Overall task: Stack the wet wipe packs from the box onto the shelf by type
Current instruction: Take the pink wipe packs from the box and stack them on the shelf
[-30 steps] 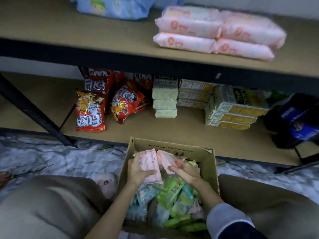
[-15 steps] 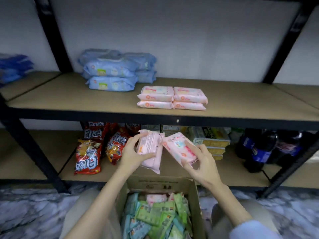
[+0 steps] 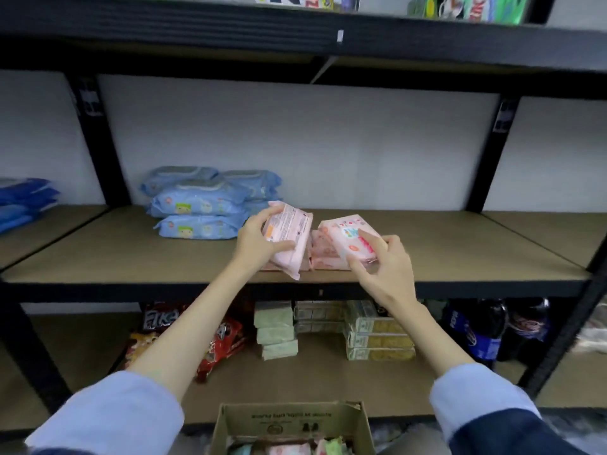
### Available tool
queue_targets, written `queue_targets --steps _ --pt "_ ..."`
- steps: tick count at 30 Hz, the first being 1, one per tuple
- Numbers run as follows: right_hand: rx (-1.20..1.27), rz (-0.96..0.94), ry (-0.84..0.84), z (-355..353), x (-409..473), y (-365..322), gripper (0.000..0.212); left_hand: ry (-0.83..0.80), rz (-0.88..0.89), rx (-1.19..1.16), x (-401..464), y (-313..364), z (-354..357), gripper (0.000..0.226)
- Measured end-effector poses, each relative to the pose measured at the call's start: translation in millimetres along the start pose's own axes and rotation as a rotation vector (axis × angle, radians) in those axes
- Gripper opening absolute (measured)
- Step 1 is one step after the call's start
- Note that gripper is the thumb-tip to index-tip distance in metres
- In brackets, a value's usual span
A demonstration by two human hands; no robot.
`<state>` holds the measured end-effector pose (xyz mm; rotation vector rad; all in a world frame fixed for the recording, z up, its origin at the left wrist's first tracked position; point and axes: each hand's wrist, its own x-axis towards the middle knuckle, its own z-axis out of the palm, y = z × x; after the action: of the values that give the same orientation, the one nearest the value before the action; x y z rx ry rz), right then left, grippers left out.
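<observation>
Now both hands are raised to the middle shelf, each with one pink pack of wet wipes. The left hand grips a pink pack with its printed back side turned to the camera; the thumb lies on the near face and the fingers curl over the top edge, and the pack is tilted, its lower end hanging just over the front edge of the shelf board. The right hand pinches a second pink pack between the thumb and the fingers, the colourful front label facing up, and this pack is also tilted. Between and under the two held packs lies a low pile of pink packs already on the shelf; whether the held packs touch this pile I cannot tell. To the left on the same shelf, well behind the left hand, stands a stack of light blue wipe packs. More dark blue packs lie on the neighbouring shelf at the far left. At the bottom of the view the cardboard box is open, and inside it some pink and green packs are partly visible. On the lower shelf stand red snack bags, pale green boxes, yellow cartons and dark soda bottles. Both arms wear light blue sleeves.
</observation>
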<state>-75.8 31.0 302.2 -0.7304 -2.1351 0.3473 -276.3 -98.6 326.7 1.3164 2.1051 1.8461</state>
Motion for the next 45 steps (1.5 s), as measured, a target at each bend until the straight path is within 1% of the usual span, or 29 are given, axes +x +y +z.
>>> queue_targets --steps 2,4,7,9,10,13,16,18,20,22,23,24,26,27,28,30,34,36,37,38,39,43,45 --pt "-0.085 0.003 -0.012 6.1 17.4 -0.3 0.077 0.011 -0.026 0.006 16.5 0.3 2.5 0.069" --pt "-0.131 0.043 -0.061 11.3 31.5 -0.3 0.08 0.02 -0.073 0.006 26.7 -2.6 5.0 0.07" --pt "-0.133 0.118 -0.15 19.9 43.3 0.4 0.075 0.017 -0.14 0.055 31.5 -11.4 7.8 0.067" --pt "-0.136 0.149 -0.212 25.1 45.2 1.4 0.078 -0.002 -0.191 0.106 32.3 -16.9 9.5 0.063" --pt "-0.14 0.159 -0.24 27.0 45.1 1.9 0.078 -0.02 -0.216 0.157 32.7 -19.6 10.9 0.062" --pt "-0.162 0.172 -0.301 28.4 45.7 2.8 0.076 -0.082 -0.285 0.413 31.7 -22.8 13.1 0.062" --pt "-0.183 0.164 -0.337 25.2 48.6 2.6 0.069 -0.111 -0.269 0.542 29.8 -19.9 12.5 0.06" --pt "-0.188 0.149 -0.355 21.9 50.5 3.3 0.06 -0.121 -0.213 0.626 27.4 -17.9 11.3 0.059" --pt "-0.194 0.13 -0.367 19.1 51.7 3.7 0.056 -0.106 -0.106 0.669 23.6 -19.1 9.8 0.061" --pt "-0.201 0.122 -0.379 17.3 52.3 2.6 0.055 -0.118 0.071 0.691 15.9 -23.5 7.1 0.072" --pt "-0.203 0.124 -0.389 17.3 52.6 2.1 0.055 -0.136 0.188 0.716 11.2 -25.7 5.2 0.08" --pt "-0.204 0.129 -0.4 17.2 52.7 1.3 0.056 -0.165 0.309 0.752 7.3 -28.0 3.6 0.082" --pt "-0.198 0.144 -0.417 17.3 52.6 -0.4 0.059 -0.192 0.505 0.819 4.3 -33.8 3.0 0.068" --pt "-0.193 0.151 -0.421 17.4 52.8 -1.1 0.06 -0.185 0.538 0.821 4.6 -34.2 3.6 0.066" --pt "-0.19 0.156 -0.427 17.3 53.0 -1.5 0.06 -0.167 0.539 0.775 7.2 -35.1 4.2 0.067" --pt "-0.19 0.158 -0.436 16.5 53.2 -1.9 0.062 -0.09 0.494 0.596 13.2 -32.8 3.0 0.062" --pt "-0.179 0.159 -0.444 16.0 52.3 0.2 0.062 0.099 0.267 0.09 19.0 -1.9 -10.4 0.052" --pt "-0.181 0.162 -0.452 17.2 51.8 0.7 0.069 0.159 0.211 -0.057 23.1 8.3 -15.6 0.049" --pt "-0.184 0.163 -0.452 17.6 51.6 0.5 0.073 0.158 0.196 -0.111 25.7 10.4 -17.3 0.047" --pt "-0.184 0.162 -0.449 18.0 52.0 0.4 0.072 0.141 0.172 -0.149 28.8 10.3 -18.0 0.044" --pt "-0.184 0.157 -0.442 18.0 52.7 0.2 0.066 0.117 0.133 -0.168 31.3 8.6 -18.3 0.04" --pt "-0.174 0.139 -0.437 14.7 57.3 0.6 0.047 0.04 -0.007 -0.092 37.1 -9.9 -12.4 0.031" --pt "-0.143 0.133 -0.436 12.4 62.2 0.5 0.038 -0.018 -0.097 -0.1 38.2 -16.9 -10.2 0.029"
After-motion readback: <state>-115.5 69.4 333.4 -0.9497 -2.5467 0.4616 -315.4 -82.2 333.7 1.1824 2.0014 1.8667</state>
